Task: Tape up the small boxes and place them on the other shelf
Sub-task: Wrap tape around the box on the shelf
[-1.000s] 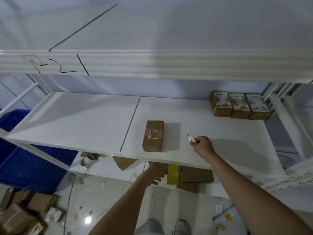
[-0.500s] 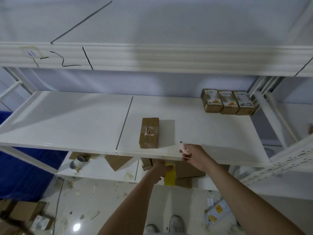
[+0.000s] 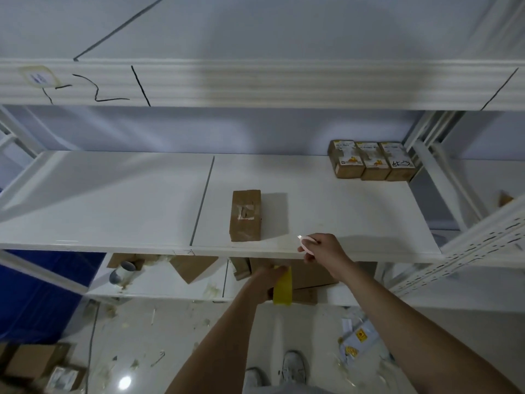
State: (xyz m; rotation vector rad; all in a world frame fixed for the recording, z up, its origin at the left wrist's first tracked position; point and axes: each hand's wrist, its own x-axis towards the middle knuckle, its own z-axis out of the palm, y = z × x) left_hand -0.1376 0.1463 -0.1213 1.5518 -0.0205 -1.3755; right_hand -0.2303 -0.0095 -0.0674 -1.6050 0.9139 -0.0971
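One brown cardboard box (image 3: 246,215) lies flat on the white middle shelf (image 3: 113,200), near its front edge, just right of the seam between the shelf panels; a torn pale patch shows on its top face. Three labelled small boxes (image 3: 371,160) stand side by side, touching, at the back right corner of that shelf. Right hand (image 3: 326,249) hovers at the shelf's front edge, right of the brown box and apart from it, fingers curled round a small white cutter (image 3: 305,242). Left hand (image 3: 265,281) is below the shelf's front edge, gripping a yellow tape roll (image 3: 282,287). Flattened cardboard (image 3: 312,275) lies on the lower shelf (image 3: 170,282) behind that hand. Floor (image 3: 159,331) under the shelf is littered with scraps.
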